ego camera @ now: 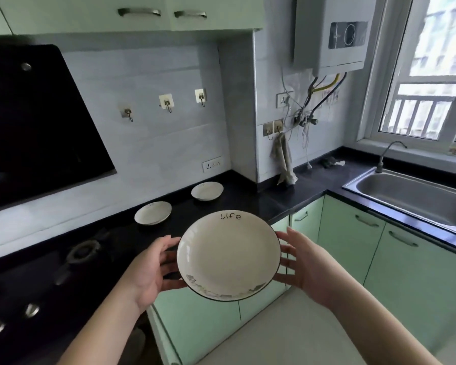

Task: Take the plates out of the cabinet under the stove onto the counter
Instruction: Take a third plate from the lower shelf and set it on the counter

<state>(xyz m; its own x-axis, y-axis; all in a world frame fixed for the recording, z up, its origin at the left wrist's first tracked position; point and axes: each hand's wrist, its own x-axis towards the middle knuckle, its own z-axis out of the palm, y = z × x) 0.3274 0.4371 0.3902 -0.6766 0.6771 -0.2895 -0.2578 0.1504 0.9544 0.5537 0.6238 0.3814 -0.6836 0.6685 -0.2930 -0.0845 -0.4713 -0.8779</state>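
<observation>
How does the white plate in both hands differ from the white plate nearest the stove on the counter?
The held black-rimmed white plate is in the air, tilted, gripped by the left hand and right hand; the white counter plate lies flat, untouched. The held one looks larger, being closer. Both are round.

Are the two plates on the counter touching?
Apart. The head view shows dark counter between the near plate and the far plate.

Three plates (228, 255), two hands (153, 270).
</observation>
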